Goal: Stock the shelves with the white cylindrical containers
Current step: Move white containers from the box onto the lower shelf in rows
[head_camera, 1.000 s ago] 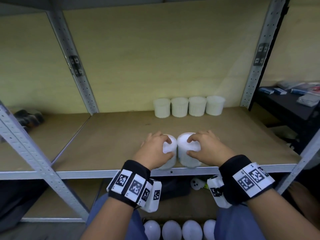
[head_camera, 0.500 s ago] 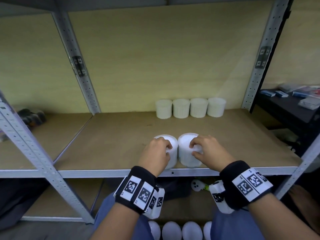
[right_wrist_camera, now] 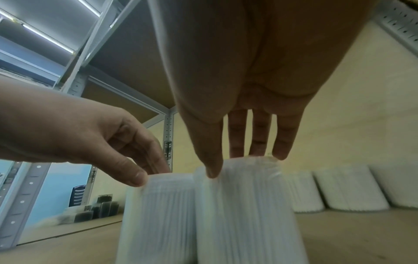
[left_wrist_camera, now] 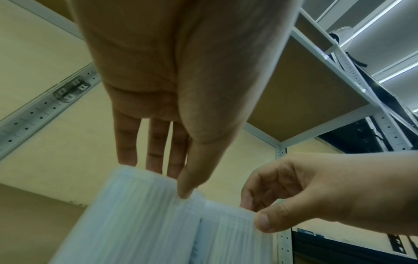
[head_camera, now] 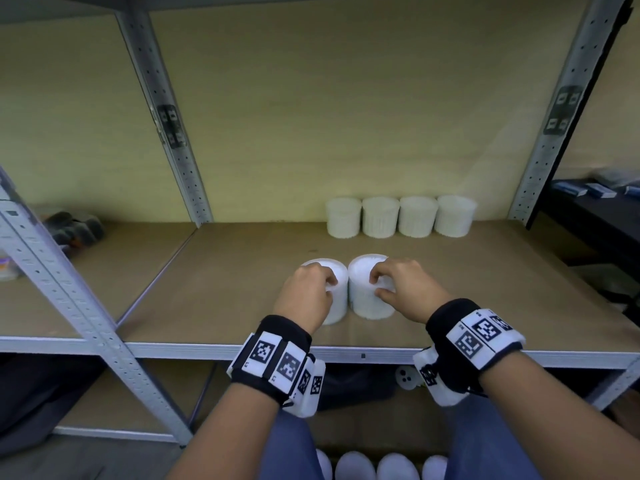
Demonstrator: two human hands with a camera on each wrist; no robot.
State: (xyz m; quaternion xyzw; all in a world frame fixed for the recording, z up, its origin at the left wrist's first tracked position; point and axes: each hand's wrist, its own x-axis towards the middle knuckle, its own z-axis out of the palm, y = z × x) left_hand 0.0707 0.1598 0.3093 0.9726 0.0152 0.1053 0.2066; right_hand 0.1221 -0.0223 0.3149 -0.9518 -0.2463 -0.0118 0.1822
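Observation:
Two white ribbed cylindrical containers stand upright and touching on the brown shelf board [head_camera: 225, 289], a little in from its front edge. My left hand [head_camera: 327, 285] holds the left container [head_camera: 341, 299] from above, thumb on the near side and fingers over the top rim. My right hand [head_camera: 379, 285] pinches the top rim of the right container [head_camera: 363, 296] the same way. The wrist views show each thumb against its container [left_wrist_camera: 135, 223] [right_wrist_camera: 244, 214], both blurred. Several more white containers [head_camera: 400, 220] stand in a row at the back wall.
Perforated grey uprights [head_camera: 166, 126] [head_camera: 554, 126] bound this bay, and a front post [head_camera: 69, 299] slants at the left. Dark items [head_camera: 72, 226] lie in the left bay. White rounded objects [head_camera: 374, 465] sit on the floor below. A black table [head_camera: 595, 216] stands at the right.
Both hands have moved the two containers a little deeper onto the shelf, away from the front edge. The grips look the same.

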